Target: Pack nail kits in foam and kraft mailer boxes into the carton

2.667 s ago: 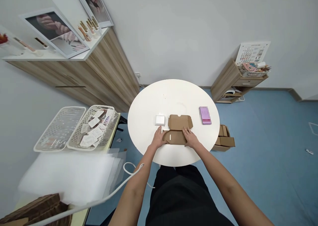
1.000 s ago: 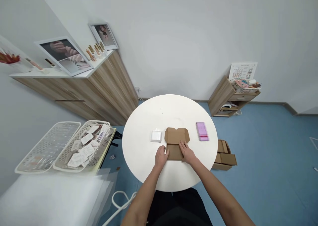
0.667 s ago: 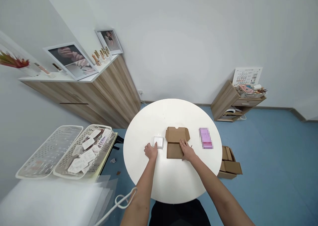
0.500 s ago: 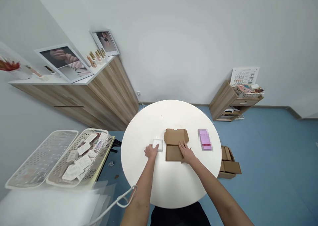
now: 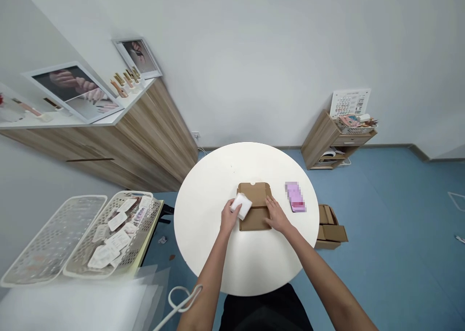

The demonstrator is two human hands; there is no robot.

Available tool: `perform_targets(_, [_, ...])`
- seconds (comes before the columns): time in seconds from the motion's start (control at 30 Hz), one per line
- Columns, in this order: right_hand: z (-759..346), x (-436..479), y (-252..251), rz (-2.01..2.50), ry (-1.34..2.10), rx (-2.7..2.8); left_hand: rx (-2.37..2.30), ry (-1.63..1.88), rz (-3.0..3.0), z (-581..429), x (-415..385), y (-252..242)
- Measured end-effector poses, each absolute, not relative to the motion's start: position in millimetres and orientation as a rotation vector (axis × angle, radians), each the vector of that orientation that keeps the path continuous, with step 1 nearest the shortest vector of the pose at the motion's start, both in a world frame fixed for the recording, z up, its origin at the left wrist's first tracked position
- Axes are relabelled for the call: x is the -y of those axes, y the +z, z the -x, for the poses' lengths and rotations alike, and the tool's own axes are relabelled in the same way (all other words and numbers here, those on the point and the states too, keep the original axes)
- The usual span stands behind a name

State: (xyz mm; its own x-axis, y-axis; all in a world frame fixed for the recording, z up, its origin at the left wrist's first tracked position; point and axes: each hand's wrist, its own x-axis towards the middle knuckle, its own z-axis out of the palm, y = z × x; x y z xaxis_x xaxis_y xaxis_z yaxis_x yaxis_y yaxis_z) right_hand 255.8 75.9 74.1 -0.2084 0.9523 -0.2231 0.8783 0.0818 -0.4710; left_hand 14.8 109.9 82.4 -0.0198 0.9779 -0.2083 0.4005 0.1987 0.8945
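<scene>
Left hand (image 5: 228, 218) is now lifting a white pad (image 5: 241, 206) off the surface, fingers (image 5: 233, 206) clenched on it, bringing it over an open kraft mailer box (image 5: 255, 219) lying on the round white surface (image 5: 203, 234); right hand (image 5: 277, 215) is resting on the box, fingers released, pink package (image 5: 295, 197) lying beyond.

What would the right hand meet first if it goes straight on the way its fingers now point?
The right hand would most likely meet the brown cardboard box first. Its fingertips are at the box's right edge, but from this view I cannot tell if they touch it.
</scene>
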Motion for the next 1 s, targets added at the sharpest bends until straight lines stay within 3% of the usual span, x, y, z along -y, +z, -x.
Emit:
perform_targets(0.23, [-266,-56,66,1.946,0.709,1.902,-1.342,0.438,-1.627,-56,-110,58])
perform_targets(0.7, [-266,-55,36,1.980,0.771,1.583,-1.492,0.432,-2.408,-80,-86,23])
perform_targets(0.87, [-265,-88,48,2.082,1.105,1.115,-1.528,0.546,-2.346,-76,-87,37])
perform_targets(1.0, [-273,-118,50,2.077,1.224,0.872,-1.812,0.793,-1.734,-54,-114,50])
